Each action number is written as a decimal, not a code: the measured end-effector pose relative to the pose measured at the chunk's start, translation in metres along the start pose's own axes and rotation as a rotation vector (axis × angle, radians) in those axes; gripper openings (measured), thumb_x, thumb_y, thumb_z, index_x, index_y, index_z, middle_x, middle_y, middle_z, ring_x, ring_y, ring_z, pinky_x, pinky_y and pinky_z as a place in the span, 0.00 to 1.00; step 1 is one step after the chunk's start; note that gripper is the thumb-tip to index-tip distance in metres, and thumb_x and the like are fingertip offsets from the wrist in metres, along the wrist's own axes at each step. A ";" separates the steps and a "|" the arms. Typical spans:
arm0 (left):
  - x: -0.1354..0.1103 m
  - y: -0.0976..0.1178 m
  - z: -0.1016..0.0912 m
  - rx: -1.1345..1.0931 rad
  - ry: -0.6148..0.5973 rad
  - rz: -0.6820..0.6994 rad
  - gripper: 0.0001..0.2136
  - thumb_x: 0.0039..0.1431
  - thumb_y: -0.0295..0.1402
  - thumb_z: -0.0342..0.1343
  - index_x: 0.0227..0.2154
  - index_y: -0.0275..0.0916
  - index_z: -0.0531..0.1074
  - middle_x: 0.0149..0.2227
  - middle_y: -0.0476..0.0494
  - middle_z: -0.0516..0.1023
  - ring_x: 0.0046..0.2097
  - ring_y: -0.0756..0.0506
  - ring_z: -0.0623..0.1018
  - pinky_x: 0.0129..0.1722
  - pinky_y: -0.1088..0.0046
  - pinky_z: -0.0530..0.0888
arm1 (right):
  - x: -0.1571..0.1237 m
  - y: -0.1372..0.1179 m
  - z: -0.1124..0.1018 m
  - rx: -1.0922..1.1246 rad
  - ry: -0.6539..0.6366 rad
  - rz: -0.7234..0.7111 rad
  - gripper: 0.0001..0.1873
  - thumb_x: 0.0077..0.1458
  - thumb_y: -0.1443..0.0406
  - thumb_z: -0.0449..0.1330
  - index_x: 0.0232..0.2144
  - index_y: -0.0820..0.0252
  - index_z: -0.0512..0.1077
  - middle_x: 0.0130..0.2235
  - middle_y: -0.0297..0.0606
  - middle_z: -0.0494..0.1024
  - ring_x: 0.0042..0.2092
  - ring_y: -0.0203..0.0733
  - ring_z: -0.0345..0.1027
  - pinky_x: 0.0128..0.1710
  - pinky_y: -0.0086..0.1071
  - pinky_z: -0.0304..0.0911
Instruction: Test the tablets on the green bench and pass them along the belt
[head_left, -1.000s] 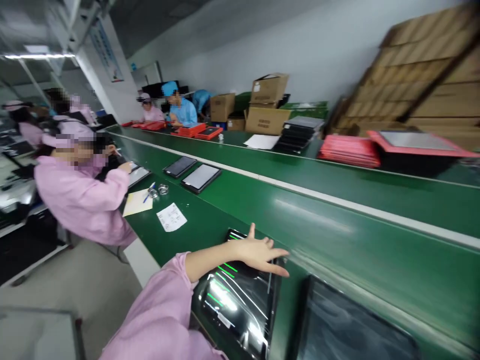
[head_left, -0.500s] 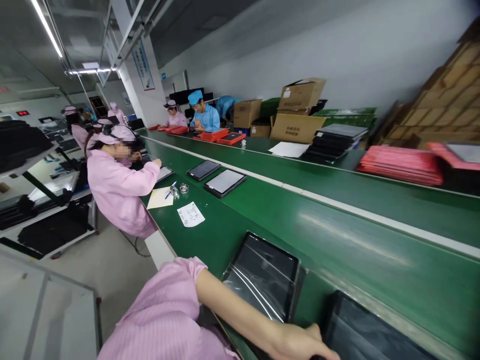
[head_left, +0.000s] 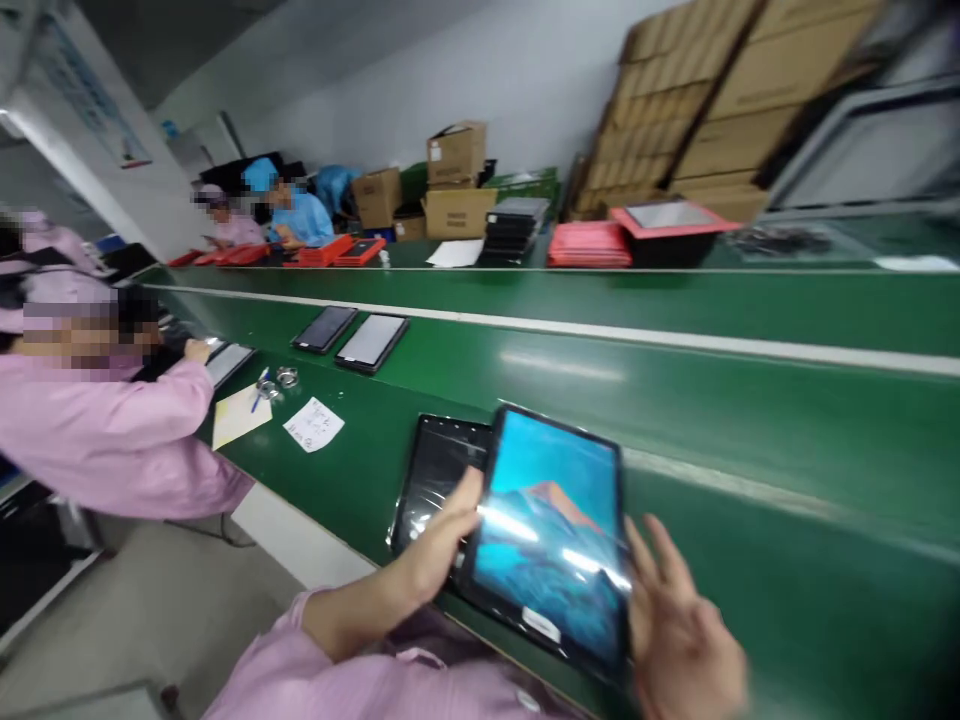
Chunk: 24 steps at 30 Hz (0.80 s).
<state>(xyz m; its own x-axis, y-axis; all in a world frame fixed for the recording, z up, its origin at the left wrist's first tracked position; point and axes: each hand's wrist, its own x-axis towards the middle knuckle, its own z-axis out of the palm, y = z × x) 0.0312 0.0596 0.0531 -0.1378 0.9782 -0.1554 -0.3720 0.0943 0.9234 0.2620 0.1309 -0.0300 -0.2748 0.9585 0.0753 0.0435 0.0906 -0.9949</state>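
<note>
A tablet [head_left: 551,535] with a lit screen, showing a blue and orange mountain picture, is held up between my two hands. Glossy clear film seems to cover its front, and a small white label sits at its bottom edge. My left hand [head_left: 439,545] grips the left edge, its fingertips partly out of sight behind the tablet. Against the right edge rests my right hand [head_left: 682,620], slightly blurred, with its fingers along the side. A second tablet [head_left: 435,480], dark and wrapped in film, lies on the green bench partly beneath the held one.
Two more tablets [head_left: 371,342] lie further along the green bench [head_left: 750,420]. A handwritten note [head_left: 313,424], a yellowish sheet [head_left: 241,415] and a pen are to the left, near a co-worker in pink [head_left: 97,410]. Red trays [head_left: 589,245] and cartons [head_left: 457,210] stand at the back.
My view has swung to the right. The lit tablet is now raised in my hands, above the dark film-wrapped one. Both hands now show; before, only one arm reached to the lower right.
</note>
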 end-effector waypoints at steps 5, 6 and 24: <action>-0.005 0.015 -0.053 0.039 0.253 0.028 0.33 0.62 0.46 0.54 0.68 0.39 0.59 0.71 0.44 0.54 0.72 0.39 0.53 0.71 0.60 0.52 | 0.021 -0.011 0.084 0.167 0.004 -0.084 0.39 0.65 0.47 0.35 0.73 0.53 0.39 0.73 0.40 0.49 0.73 0.54 0.43 0.68 0.56 0.50; -0.004 0.014 -0.063 0.078 0.278 0.020 0.34 0.63 0.47 0.53 0.68 0.38 0.57 0.71 0.43 0.54 0.72 0.39 0.54 0.71 0.59 0.53 | 0.024 -0.012 0.096 0.170 -0.009 -0.069 0.40 0.64 0.46 0.37 0.73 0.54 0.38 0.73 0.43 0.48 0.73 0.54 0.42 0.69 0.56 0.48; 0.072 -0.030 -0.081 0.280 0.075 -0.019 0.38 0.67 0.55 0.25 0.72 0.36 0.43 0.72 0.41 0.50 0.71 0.42 0.56 0.69 0.59 0.58 | -0.036 0.023 -0.001 0.112 0.003 0.193 0.30 0.64 0.44 0.49 0.59 0.50 0.71 0.61 0.47 0.73 0.63 0.55 0.65 0.64 0.56 0.59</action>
<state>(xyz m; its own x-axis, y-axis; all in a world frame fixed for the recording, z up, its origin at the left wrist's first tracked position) -0.0416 0.1126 -0.0141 -0.2042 0.9604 -0.1897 -0.1088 0.1703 0.9794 0.2740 0.0989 -0.0559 -0.2693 0.9559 -0.1169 -0.0116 -0.1246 -0.9921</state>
